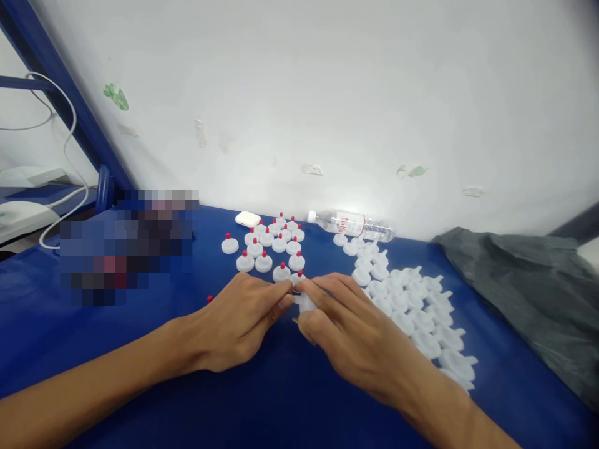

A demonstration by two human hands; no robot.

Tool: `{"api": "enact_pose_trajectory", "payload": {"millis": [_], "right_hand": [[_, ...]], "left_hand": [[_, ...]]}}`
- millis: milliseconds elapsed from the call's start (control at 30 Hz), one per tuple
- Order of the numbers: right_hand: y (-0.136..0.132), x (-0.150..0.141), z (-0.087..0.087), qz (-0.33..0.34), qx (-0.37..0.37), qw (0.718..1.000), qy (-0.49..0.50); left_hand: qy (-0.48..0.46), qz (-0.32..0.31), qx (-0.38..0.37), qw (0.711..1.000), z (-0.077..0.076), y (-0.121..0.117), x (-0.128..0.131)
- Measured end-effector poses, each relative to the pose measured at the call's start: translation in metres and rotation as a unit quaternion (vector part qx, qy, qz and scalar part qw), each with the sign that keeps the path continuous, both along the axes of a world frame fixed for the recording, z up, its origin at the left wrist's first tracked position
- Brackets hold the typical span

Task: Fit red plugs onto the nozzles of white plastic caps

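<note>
In the middle of the head view, my left hand [250, 315] and my right hand [349, 324] meet over the blue table. Wrapped round a white plastic cap [306, 304] are the fingers of my right hand, covering most of it. My left thumb and forefinger pinch the narrow end of that cap from the other side. Just beyond my fingertips stand several white round caps with red tips [281, 272]. Right of my right hand lie several white caps with bare spouts [423, 319], close together.
A clear plastic bottle [350, 224] lies on its side against the white wall, with a small white case [248, 219] to its left. Dark grey sheeting [524, 293] covers the table's right side. At far left, a white cable [75, 131] hangs by a blue frame.
</note>
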State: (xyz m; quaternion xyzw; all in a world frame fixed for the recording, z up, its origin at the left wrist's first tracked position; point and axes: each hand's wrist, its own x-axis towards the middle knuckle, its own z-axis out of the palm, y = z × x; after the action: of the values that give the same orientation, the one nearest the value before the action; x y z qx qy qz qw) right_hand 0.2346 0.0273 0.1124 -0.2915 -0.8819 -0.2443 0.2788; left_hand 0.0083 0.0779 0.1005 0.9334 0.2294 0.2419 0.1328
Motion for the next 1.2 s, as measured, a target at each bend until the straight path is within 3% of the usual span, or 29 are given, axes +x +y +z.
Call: {"api": "enact_pose_trajectory", "payload": {"millis": [200,400,567,800,1000,1200], "right_hand": [[0.011,0.015,0.002,0.011,-0.070,0.997,0.014],[0.028,0.043,-0.008,-0.098,-0.102,0.990,0.019],[0.036,0.049,-0.015,-0.121,-0.195,0.973,-0.005],[0.035,0.056,-0.009,-0.190,-0.174,0.966,-0.018],[0.036,0.055,-0.011,-0.166,-0.194,0.967,0.014],[0.036,0.050,-0.013,-0.159,-0.228,0.958,0.068]], "left_hand": [[-0.027,0.050,0.066,0.996,-0.005,0.009,-0.003],[-0.035,0.079,0.114,0.990,-0.001,0.021,-0.011],[-0.015,0.079,0.131,0.988,0.000,0.022,-0.009],[-0.024,0.110,0.140,0.984,-0.006,0.024,-0.009],[-0.029,0.144,0.116,0.982,-0.007,0.025,-0.010],[-0.004,0.090,0.094,0.991,-0.005,0.022,-0.010]]}}
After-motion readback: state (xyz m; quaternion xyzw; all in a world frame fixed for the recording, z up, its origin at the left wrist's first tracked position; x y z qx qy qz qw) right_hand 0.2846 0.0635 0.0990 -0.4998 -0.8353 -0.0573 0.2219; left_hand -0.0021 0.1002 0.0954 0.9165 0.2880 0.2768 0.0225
